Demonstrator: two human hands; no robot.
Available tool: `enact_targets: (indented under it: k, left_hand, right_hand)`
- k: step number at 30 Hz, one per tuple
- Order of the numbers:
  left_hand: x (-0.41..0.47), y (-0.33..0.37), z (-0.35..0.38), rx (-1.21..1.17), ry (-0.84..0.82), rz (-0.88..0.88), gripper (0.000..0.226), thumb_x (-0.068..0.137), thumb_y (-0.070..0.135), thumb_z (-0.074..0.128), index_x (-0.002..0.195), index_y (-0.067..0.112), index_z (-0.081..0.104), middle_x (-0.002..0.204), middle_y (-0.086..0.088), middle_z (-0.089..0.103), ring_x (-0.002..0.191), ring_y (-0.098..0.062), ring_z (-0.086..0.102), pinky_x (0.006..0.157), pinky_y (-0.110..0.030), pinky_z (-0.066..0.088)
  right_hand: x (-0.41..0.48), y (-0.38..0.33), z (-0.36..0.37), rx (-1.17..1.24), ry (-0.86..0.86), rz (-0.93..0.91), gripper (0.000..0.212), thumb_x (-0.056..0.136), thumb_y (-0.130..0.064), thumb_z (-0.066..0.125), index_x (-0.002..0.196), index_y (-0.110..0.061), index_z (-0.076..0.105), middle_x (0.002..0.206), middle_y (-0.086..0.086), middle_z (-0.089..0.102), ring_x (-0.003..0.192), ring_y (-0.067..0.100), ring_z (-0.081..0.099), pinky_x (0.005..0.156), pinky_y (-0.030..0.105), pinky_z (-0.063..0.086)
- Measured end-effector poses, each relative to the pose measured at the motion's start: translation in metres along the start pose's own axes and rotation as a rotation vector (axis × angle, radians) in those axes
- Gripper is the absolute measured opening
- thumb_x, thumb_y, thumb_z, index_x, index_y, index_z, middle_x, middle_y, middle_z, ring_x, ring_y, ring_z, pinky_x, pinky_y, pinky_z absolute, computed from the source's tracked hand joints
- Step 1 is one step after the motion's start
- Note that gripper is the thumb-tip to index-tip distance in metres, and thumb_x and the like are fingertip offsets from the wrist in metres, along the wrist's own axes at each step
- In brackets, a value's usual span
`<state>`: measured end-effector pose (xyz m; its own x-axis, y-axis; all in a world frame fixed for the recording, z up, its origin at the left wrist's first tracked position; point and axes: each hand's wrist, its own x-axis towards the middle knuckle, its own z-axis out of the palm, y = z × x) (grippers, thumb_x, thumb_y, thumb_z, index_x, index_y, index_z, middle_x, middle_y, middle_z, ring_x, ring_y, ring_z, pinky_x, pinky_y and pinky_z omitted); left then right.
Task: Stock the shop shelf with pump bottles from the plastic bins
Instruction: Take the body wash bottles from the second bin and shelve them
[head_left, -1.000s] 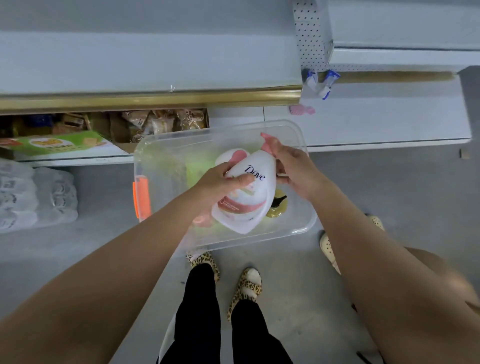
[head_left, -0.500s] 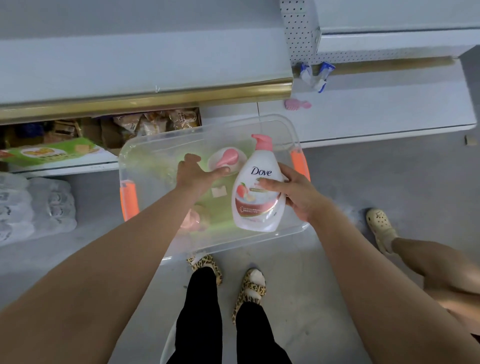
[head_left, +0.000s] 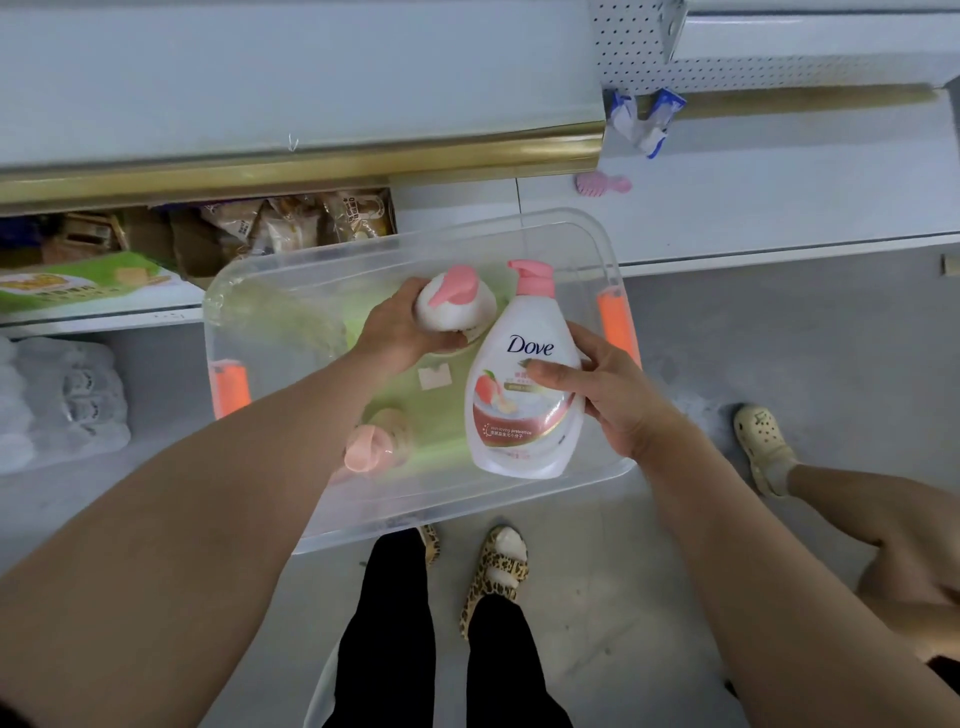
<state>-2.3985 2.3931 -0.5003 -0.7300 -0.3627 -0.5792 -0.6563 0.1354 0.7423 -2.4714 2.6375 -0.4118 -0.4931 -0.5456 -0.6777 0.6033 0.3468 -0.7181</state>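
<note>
Now both hands work over the bin (head_left: 571, 244): the right hand (head_left: 618, 395) grips a Dove bottle (head_left: 519, 410) by its side, the left hand (head_left: 400, 327) clasps a second bottle (head_left: 454, 306) just beside it, and a third bottle (head_left: 374, 441) lies under the left wrist.

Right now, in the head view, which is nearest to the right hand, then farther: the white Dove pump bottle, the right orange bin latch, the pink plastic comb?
1. White Dove pump bottle: held by the right hand.
2. Orange bin latch: just beyond the hand.
3. Pink comb: on the white shelf, farthest.
</note>
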Motion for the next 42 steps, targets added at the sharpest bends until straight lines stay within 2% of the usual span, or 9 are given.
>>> enact_targets:
  k: [2,6,11,15,22,27,32,37,42]
  left_hand:
    - [-0.005,0.010,-0.008,-0.031,-0.027,-0.040,0.074,0.050,0.047,0.092,0.114,0.035,0.057,0.106,0.013,0.066,0.095,-0.010,0.062,0.071,-0.021,0.048]
    - [-0.026,0.029,-0.030,-0.082,-0.121,-0.080,0.076,0.048,0.048,0.092,0.114,0.030,0.059,0.108,0.008,0.069,0.097,-0.015,0.066,0.083,-0.034,0.054]
    - [-0.067,0.065,-0.071,-0.321,-0.137,-0.069,0.070,0.055,0.049,0.089,0.117,0.026,0.066,0.104,0.007,0.075,0.094,-0.015,0.072,0.080,-0.031,0.055]
    - [-0.106,0.111,-0.105,-0.530,-0.067,-0.063,0.051,0.061,0.044,0.084,0.104,0.021,0.068,0.076,0.010,0.076,0.067,-0.007,0.073,0.059,-0.022,0.056]
    - [-0.161,0.180,-0.173,-0.727,-0.166,0.018,0.054,0.085,0.039,0.070,0.126,0.005,0.064,0.122,-0.022,0.067,0.115,-0.040,0.063,0.102,-0.052,0.048]
    - [-0.188,0.212,-0.212,-0.726,-0.180,0.101,0.058,0.080,0.046,0.075,0.121,0.005,0.068,0.117,-0.022,0.069,0.109,-0.039,0.067,0.091,-0.046,0.055]
    - [-0.213,0.242,-0.235,-0.654,-0.091,0.200,0.072,0.061,0.052,0.085,0.116,0.008,0.068,0.110,-0.021,0.072,0.100,-0.039,0.070,0.089,-0.047,0.056]
    - [-0.236,0.272,-0.240,-0.665,0.030,0.285,0.063,0.066,0.049,0.082,0.114,0.009,0.069,0.107,-0.019,0.073,0.096,-0.037,0.072,0.079,-0.040,0.058]
    - [-0.249,0.293,-0.238,-0.688,0.156,0.331,0.073,0.059,0.049,0.084,0.114,0.005,0.069,0.107,-0.019,0.073,0.100,-0.038,0.070,0.097,-0.049,0.053]
  right_hand:
    - [-0.004,-0.004,0.001,0.003,0.010,0.005,0.071,0.067,-0.028,0.090,0.132,-0.031,0.063,0.119,0.006,0.073,0.109,0.028,0.071,0.094,0.044,0.056]
    - [-0.018,-0.021,0.006,0.039,0.014,0.010,0.070,0.064,-0.029,0.091,0.129,-0.027,0.066,0.119,0.009,0.073,0.109,0.030,0.070,0.085,0.036,0.057]
    - [-0.038,-0.064,0.017,0.070,-0.004,-0.010,0.057,0.071,-0.025,0.086,0.124,-0.016,0.069,0.121,0.016,0.071,0.110,0.036,0.069,0.089,0.042,0.055]
    - [-0.058,-0.120,0.037,0.111,-0.023,-0.094,0.041,0.074,-0.022,0.080,0.114,-0.012,0.074,0.115,0.017,0.073,0.104,0.034,0.070,0.086,0.040,0.057]
    - [-0.104,-0.245,0.082,0.035,-0.042,-0.336,0.059,0.080,-0.023,0.069,0.129,0.008,0.058,0.123,0.030,0.064,0.108,0.039,0.065,0.098,0.049,0.052]
    - [-0.128,-0.345,0.109,-0.065,-0.093,-0.585,0.035,0.080,-0.021,0.071,0.112,-0.007,0.070,0.104,0.014,0.075,0.091,0.029,0.073,0.077,0.036,0.058]
    - [-0.140,-0.433,0.123,-0.109,-0.096,-0.770,0.029,0.077,-0.022,0.077,0.105,-0.014,0.075,0.105,0.014,0.075,0.094,0.031,0.073,0.078,0.037,0.058]
    - [-0.136,-0.492,0.141,-0.207,-0.033,-0.870,0.055,0.068,-0.030,0.087,0.119,-0.020,0.069,0.108,0.004,0.076,0.095,0.022,0.075,0.073,0.030,0.058]
    - [-0.101,-0.515,0.152,-0.388,0.068,-0.936,0.081,0.070,-0.021,0.090,0.141,-0.026,0.051,0.119,0.000,0.068,0.101,0.019,0.069,0.080,0.035,0.058]
